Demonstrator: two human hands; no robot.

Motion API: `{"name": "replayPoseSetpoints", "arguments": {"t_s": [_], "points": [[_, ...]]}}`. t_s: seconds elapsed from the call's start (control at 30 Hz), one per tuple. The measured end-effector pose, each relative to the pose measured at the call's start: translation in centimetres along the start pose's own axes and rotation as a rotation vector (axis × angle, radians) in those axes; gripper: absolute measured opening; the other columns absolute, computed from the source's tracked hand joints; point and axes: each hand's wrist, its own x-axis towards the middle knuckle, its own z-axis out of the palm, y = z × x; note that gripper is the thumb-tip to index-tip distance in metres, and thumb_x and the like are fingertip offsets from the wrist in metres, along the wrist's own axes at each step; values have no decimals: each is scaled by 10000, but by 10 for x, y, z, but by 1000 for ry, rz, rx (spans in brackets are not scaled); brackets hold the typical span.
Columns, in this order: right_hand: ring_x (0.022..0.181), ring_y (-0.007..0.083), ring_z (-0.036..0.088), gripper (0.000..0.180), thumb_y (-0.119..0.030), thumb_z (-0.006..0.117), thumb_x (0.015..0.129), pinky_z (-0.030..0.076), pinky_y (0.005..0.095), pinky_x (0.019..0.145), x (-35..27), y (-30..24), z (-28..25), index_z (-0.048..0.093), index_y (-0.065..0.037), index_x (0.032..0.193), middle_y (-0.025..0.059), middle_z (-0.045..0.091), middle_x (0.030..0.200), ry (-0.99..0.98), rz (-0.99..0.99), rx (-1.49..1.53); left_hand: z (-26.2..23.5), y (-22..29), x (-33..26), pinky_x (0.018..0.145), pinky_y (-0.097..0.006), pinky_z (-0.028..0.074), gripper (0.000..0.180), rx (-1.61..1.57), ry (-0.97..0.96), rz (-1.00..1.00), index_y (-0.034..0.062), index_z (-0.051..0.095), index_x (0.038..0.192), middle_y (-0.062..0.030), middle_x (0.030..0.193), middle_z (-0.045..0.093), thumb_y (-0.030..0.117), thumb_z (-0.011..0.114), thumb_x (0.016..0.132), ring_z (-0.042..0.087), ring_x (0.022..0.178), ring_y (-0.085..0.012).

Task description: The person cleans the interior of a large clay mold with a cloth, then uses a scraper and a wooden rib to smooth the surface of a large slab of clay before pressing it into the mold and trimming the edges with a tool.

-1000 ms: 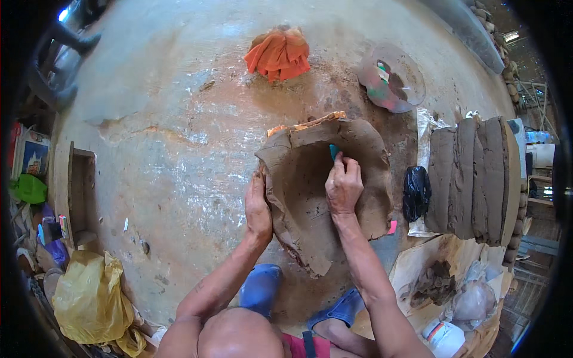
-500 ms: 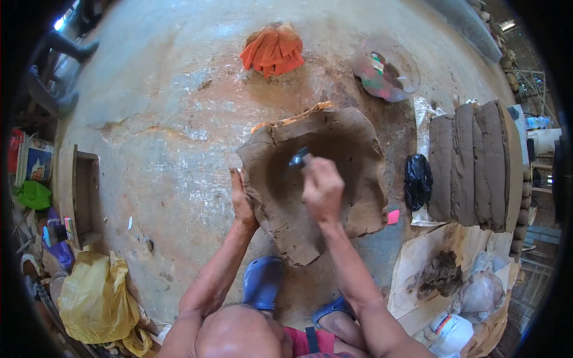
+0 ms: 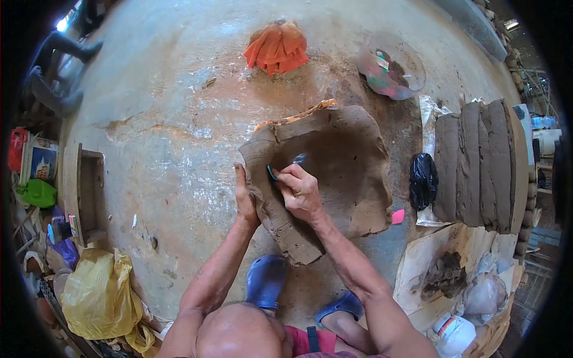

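A wide, rough-edged sheet of wet brown clay sits in front of me, hollowed like a basin with an uneven rim. An orange-brown edge shows beneath its far side. My left hand grips the clay's left outer side, one digit upright along the wall and the rest partly hidden. Inside the hollow, my right hand is closed around a small flat scraper with a bluish edge, at the inner left wall. Most of the scraper is hidden by the fingers.
Stacked clay slabs stand at right beside a black plastic bundle. Beyond the clay lie an orange cloth and a clear basin. A wooden box frame and yellow bag are at left. Another person's legs show far left.
My right hand has moved left and nearer to me with the scraper, from the middle of the hollow to its left wall. My left hand keeps its place on the clay's side.
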Motion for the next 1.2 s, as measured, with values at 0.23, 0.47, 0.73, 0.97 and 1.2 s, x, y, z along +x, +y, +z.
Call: {"name": "replayPoseSetpoints", "arguments": {"t_s": [0.23,0.47,0.73,0.97,1.2], "points": [[943,278,721,309,77,673,867,579,360,839,25,22,-15,765,-45,1137,131,726,1083,334,81,-118,32,1,18,1161,-426,421,804,210,6,51,25,433,1541,-150,1499,548,660,267,1077,546,1353,-282],[931,298,698,330,47,646,783,568,392,845,-17,8,-8,783,-59,1065,115,743,983,63,93,-110,26,9,26,1167,-424,411,790,272,60,29,-1,460,1516,-146,1495,554,639,300,1082,547,1346,-291],[917,294,717,354,65,624,767,584,369,824,-121,-60,-99,788,-69,1051,118,763,979,-388,225,-148,34,10,39,1154,-418,424,825,266,-7,17,-14,454,1520,-173,1488,556,663,331,1064,556,1342,-297],[982,281,714,359,59,646,819,583,357,866,-8,-29,-70,780,-81,1121,115,742,1058,224,50,-501,24,12,48,1045,-364,492,713,435,167,155,-13,503,1487,-144,1421,605,567,396,1086,614,1234,-244],[934,323,630,295,-7,627,757,553,428,838,-7,33,-28,763,-50,1017,110,694,983,55,-1,-647,-3,-18,28,1129,-357,415,531,494,129,268,29,453,1539,-87,1464,565,349,410,1118,535,1327,-201]]}}
